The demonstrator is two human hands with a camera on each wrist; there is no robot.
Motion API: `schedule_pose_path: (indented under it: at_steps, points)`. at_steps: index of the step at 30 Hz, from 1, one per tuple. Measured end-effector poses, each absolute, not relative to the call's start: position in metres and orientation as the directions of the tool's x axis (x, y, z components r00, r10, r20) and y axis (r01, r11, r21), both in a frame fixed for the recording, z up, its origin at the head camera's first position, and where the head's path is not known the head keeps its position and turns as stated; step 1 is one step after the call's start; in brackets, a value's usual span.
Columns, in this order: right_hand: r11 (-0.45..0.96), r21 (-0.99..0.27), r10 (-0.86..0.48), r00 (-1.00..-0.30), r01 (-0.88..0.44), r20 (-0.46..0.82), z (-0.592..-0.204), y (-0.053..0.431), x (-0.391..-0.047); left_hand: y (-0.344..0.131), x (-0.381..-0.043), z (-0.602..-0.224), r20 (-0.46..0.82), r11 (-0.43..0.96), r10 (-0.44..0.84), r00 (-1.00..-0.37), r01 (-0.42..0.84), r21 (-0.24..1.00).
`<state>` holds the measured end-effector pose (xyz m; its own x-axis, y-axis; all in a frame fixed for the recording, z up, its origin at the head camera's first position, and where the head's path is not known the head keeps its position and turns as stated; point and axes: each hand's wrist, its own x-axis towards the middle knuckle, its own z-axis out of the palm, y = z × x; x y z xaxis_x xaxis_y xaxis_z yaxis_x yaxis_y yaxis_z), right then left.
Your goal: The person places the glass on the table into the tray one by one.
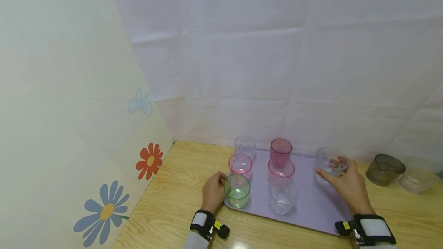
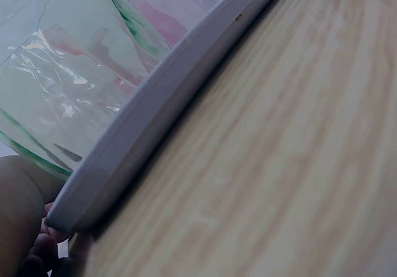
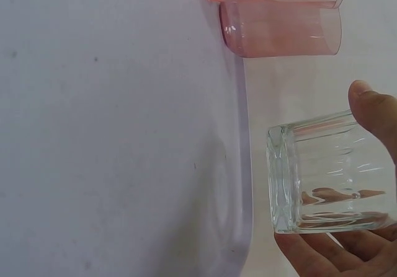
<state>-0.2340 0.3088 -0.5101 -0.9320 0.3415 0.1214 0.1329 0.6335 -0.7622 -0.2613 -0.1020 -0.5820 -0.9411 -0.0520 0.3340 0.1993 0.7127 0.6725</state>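
Observation:
My right hand [image 1: 353, 187] grips a clear glass [image 1: 330, 160] above the far right part of a lilac tray [image 1: 311, 206], thumb on one side and fingers on the other. In the right wrist view the thick base of this clear glass [image 3: 282, 181] shows apart from the tray surface. At the tray's near left corner, my left hand [image 1: 214, 190] holds the edge with curled fingers, right beside a green glass [image 1: 237, 199]. The left wrist view shows its fingers [image 2: 46, 249] around the tray corner, partly hidden.
Behind the green glass stand a red-rimmed pink glass [image 1: 240, 170] and a clear one [image 1: 245, 147]. A second row has a dark pink glass [image 1: 281, 148], a pink glass [image 1: 281, 174] and a clear glass [image 1: 283, 201]. Right of the tray are a smoky glass [image 1: 385, 172] and clear glassware [image 1: 413, 181].

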Motion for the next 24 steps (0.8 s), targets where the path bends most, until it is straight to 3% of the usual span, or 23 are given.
schedule_pose_path:
  at_steps: [24]
  points:
    - [0.633, -0.75, 0.354, -0.934, 0.193, 0.059, -0.519, 0.31, -0.247, -0.101, -0.259, -0.577, 0.301, 0.71, -0.055, -0.952, 0.174, 0.682]
